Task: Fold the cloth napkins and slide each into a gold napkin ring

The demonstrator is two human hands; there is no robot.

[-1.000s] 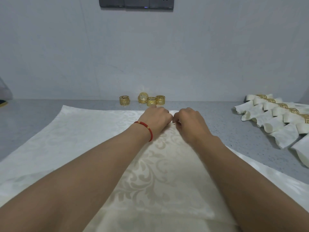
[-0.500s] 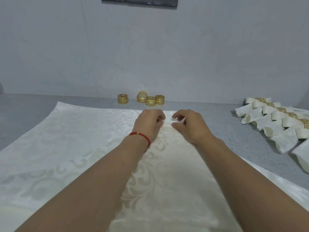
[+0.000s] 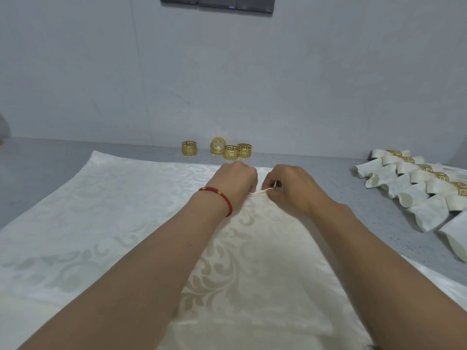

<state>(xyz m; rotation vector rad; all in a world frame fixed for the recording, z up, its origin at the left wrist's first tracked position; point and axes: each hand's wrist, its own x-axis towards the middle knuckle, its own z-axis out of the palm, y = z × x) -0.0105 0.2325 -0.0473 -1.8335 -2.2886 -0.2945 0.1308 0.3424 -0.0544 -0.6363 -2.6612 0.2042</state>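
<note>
A large cream damask napkin (image 3: 121,210) lies spread over the grey counter, its far corner pointing away from me. My left hand (image 3: 235,179), with a red bracelet at the wrist, and my right hand (image 3: 290,188) sit close together at that far corner. Both pinch a small raised fold of the cloth between their fingertips. Several loose gold napkin rings (image 3: 230,152) stand by the wall just beyond my hands, one of them tipped on its side.
At the right, a row of rolled napkins in gold rings (image 3: 414,183) lies overlapping on the grey counter (image 3: 336,195). The pale wall runs close behind the rings, with dark switch plates (image 3: 217,2) high up.
My hands drew back slightly from the far corner, then closed in again and lifted a thin fold of cloth between them. The view tilted a little.
</note>
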